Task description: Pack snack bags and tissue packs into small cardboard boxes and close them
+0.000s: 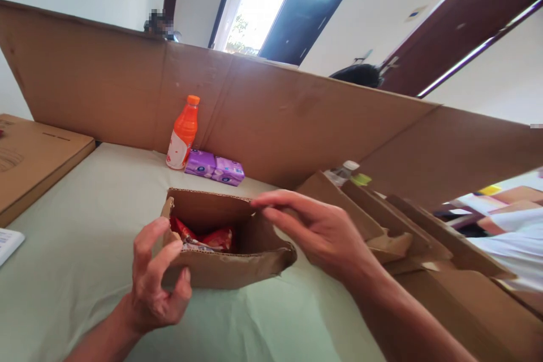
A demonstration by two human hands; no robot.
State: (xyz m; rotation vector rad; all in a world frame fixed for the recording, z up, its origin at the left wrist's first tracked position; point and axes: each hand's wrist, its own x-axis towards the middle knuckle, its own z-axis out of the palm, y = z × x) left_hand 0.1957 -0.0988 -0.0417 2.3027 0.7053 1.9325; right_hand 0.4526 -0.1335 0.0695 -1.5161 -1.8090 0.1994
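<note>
A small open cardboard box (229,268) sits on the pale green table (76,249) in front of me. Red snack packets (212,237) lie inside it. My left hand (155,280) is at the box's near left corner, fingers curled and apart, thumb against the box's front wall. My right hand (314,229) reaches over the box's right side, fingers stretched out flat, touching the top edge of its far wall.
An orange drink bottle (183,133) and purple packets (214,167) stand by a tall cardboard wall (275,119). Several cardboard boxes (403,232) lie at right, a flat carton (29,158) at left. A person's white sleeve (517,243) shows at far right.
</note>
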